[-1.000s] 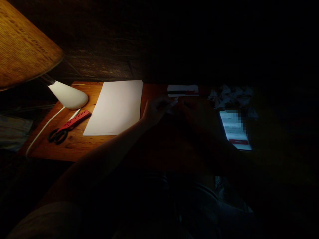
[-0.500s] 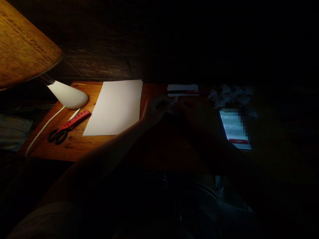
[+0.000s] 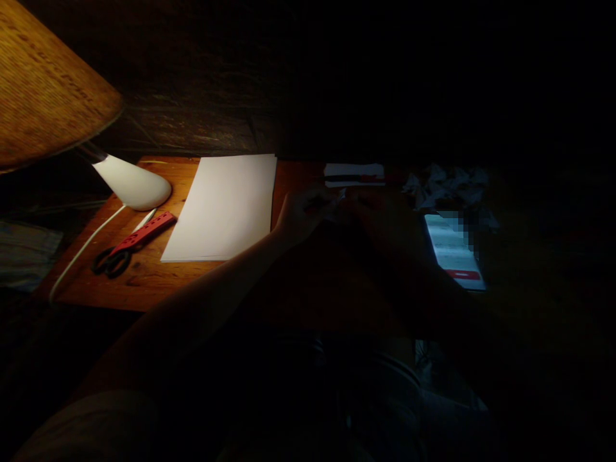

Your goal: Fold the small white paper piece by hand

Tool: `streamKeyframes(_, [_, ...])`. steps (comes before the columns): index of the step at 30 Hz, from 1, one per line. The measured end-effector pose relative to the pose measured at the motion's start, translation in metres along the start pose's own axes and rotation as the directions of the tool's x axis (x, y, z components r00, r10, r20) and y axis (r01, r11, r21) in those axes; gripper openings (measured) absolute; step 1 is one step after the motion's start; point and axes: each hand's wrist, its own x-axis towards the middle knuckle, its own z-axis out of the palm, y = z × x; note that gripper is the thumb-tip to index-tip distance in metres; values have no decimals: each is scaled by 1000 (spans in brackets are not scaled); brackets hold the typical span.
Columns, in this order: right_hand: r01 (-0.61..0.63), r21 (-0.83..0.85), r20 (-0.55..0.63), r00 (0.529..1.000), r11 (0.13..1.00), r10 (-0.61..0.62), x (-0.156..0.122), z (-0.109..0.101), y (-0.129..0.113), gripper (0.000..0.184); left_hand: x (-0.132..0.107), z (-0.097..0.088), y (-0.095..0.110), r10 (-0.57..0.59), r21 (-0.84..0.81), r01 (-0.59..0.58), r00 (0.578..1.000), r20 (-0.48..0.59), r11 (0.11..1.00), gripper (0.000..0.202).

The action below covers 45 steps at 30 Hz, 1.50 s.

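The scene is very dark, lit only by a desk lamp. My left hand [image 3: 303, 215] is over the middle of the wooden table [image 3: 144, 276], its fingers curled and pinched on a small pale scrap of paper [image 3: 339, 196]. My right hand [image 3: 380, 215] meets it from the right, barely visible in shadow, with its fingers closed toward the same scrap. A stack of white paper sheets [image 3: 224, 205] lies just left of my left hand.
A lamp with a white base [image 3: 132, 185] and tan shade [image 3: 43, 90] stands at the far left, its cord trailing off the table. Red-handled scissors [image 3: 132, 242] lie beside it. A lit phone [image 3: 452, 251], crumpled paper [image 3: 445, 183] and a small white packet [image 3: 353, 174] sit to the right.
Both hands stay together over the small scrap, with only slight finger shifts. Nothing else on the table has moved.
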Motion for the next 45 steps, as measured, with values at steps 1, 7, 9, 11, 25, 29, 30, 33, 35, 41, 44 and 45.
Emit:
streamKeyframes(1, [5, 9, -8, 1000, 1000, -5, 1, 1, 1, 28, 0, 0, 0, -2, -1, 2, 1000, 3, 1000, 13])
streamKeyframes(7, [63, 3, 32, 998, 998, -63, 2, 0, 1, 27, 1, 0, -3, 19, -26, -19, 1000, 4, 999, 15])
streamKeyframes(9, [70, -19, 45, 997, 997, -69, 0, -2, -1, 29, 1, 1, -3, 18, -24, -18, 1000, 8, 1000, 17])
streamKeyframes(11, [68, -22, 41, 997, 997, -67, -1, -3, -2, 29, 1, 1, -1, 8, -30, -8, 1000, 14, 1000, 18])
streamKeyframes(25, [183, -100, -38, 982, 978, -187, 6, 6, 16, 10, 3, -2, 2, -147, -80, 156, 984, 104, 985, 38])
streamKeyframes(29, [255, -142, -6, 966, 956, -259, 7, 6, 22, 9, 3, -1, 2, -158, -62, 167, 979, 130, 984, 36])
streamKeyframes(30, [265, -158, 0, 963, 951, -268, 6, 6, 22, 9, 3, -1, 2, -158, -61, 166, 980, 125, 984, 35])
streamKeyframes(33, [281, -146, -15, 958, 948, -287, 8, 8, 25, 9, 3, -1, 0, -154, -66, 163, 981, 120, 984, 33])
streamKeyframes(35, [298, -95, -43, 952, 950, -303, 12, 13, 32, 10, 2, -1, -1, -162, -75, 172, 980, 119, 982, 32])
streamKeyframes(41, [347, 16, -81, 935, 938, -345, 18, 27, 48, 13, 3, -1, 0, -189, -125, 205, 973, 130, 971, 28])
streamKeyframes(44, [366, 12, -80, 928, 930, -364, 18, 29, 50, 11, 4, -1, -1, -187, -153, 207, 973, 137, 966, 27])
streamKeyframes(45, [377, 6, -82, 923, 926, -375, 17, 30, 51, 11, 4, -1, -1, -192, -164, 213, 972, 136, 963, 26])
